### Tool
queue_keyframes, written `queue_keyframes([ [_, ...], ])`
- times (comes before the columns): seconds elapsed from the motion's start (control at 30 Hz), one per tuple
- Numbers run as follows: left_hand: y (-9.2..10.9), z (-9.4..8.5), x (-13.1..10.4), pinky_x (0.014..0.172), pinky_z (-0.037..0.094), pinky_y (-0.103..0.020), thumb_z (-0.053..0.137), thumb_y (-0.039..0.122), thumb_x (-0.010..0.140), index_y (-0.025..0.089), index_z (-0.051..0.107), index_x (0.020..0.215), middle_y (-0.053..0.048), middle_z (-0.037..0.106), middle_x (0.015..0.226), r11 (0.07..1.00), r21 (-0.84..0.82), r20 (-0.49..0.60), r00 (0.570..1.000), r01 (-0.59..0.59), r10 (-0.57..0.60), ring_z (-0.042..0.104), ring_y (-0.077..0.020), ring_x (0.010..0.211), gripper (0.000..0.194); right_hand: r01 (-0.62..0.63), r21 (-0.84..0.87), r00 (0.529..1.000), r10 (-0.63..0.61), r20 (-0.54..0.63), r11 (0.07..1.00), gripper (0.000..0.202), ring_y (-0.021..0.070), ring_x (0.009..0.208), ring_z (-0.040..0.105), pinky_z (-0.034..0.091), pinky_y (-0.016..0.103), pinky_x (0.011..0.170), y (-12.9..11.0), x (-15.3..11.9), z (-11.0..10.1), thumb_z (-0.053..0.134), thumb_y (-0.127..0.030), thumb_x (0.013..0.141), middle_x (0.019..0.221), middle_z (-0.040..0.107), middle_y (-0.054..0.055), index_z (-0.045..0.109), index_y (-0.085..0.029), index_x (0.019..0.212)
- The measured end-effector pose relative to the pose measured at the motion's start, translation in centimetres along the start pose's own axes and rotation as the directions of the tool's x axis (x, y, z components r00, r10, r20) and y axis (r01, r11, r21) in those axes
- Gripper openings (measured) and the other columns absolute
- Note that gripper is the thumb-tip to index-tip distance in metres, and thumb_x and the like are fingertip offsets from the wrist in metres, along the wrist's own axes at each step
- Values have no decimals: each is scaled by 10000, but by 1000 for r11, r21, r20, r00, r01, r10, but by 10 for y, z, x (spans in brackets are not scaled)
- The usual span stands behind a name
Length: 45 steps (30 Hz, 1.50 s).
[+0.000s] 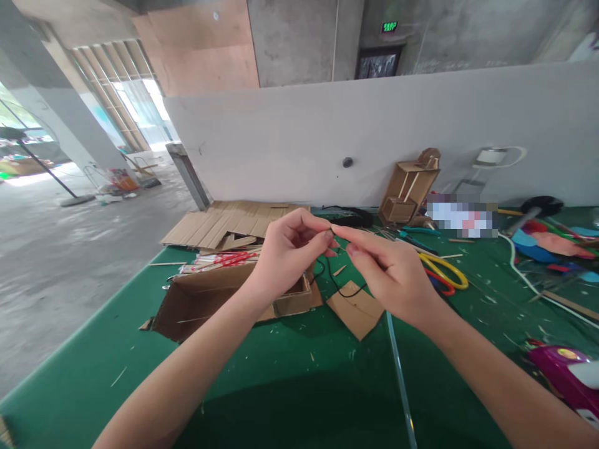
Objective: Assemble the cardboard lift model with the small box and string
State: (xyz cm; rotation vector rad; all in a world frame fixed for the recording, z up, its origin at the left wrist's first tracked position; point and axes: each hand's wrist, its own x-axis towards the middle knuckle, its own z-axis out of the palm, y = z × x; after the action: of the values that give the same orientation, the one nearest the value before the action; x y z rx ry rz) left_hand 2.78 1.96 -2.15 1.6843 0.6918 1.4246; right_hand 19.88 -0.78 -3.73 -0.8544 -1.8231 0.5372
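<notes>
My left hand (299, 246) and my right hand (390, 268) meet fingertip to fingertip above the green table (290, 386). Both are closed in a pinch. A tiny dark bit shows where the fingers meet, too small to name. Below them a thin black cord (335, 282) curves across a square piece of cardboard (358, 318); whether it reaches the fingers I cannot tell. An open cardboard box (201, 299) lies under my left forearm, partly hidden by it. From beneath my right hand a clear tube (399, 374) runs to the table's front.
Flattened cardboard (224, 221) and red-and-white wrapped sticks (224, 260) lie at the back left. A cardboard model (407, 190) leans against the white partition (281, 143). To the right are yellow-handled scissors (452, 271), coloured scraps (545, 240) and a purple object (559, 374).
</notes>
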Motion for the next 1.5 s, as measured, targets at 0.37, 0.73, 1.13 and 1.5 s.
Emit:
queue_keyframes([
  [0.37, -21, 0, -6, 666, 523, -217, 560, 106, 817, 175, 621, 823, -29, 704, 839, 500, 732, 64, 777, -463, 626, 637, -99, 731, 92, -380, 615, 918, 364, 159, 691, 391, 70, 397, 213, 220, 200, 376, 3, -1, 24, 425, -218, 903, 485, 245, -104, 567, -285, 1261],
  [0.73, 2, -1, -2, 519, 439, -176, 544, 167, 806, 161, 651, 826, 7, 662, 691, 816, 545, 178, 978, -192, 112, 555, -67, 557, 109, -130, -51, 990, 127, -59, 990, 109, 121, 668, 635, 512, 257, 598, 3, 7, 4, 532, -270, 894, 875, 658, 22, 602, -203, 942],
  [1.13, 12, 1, -2, 519, 467, -149, 617, 261, 821, 126, 638, 792, 8, 616, 655, 963, 139, 161, 954, 231, -252, 573, -50, 541, 140, -20, -214, 992, -7, -125, 977, 90, 99, 604, 602, 457, 195, 506, -4, 4, 4, 543, -219, 866, 755, 673, 12, 622, -178, 875],
  [1.5, 9, -6, 0, 473, 431, -172, 651, 270, 808, 149, 654, 769, 32, 575, 510, 930, -46, 258, 903, 366, -343, 525, -59, 471, 127, 190, -463, 942, -294, -163, 866, 120, 48, 399, 401, 352, 201, 415, -3, 1, 1, 596, -168, 847, 609, 668, -21, 713, -190, 863],
])
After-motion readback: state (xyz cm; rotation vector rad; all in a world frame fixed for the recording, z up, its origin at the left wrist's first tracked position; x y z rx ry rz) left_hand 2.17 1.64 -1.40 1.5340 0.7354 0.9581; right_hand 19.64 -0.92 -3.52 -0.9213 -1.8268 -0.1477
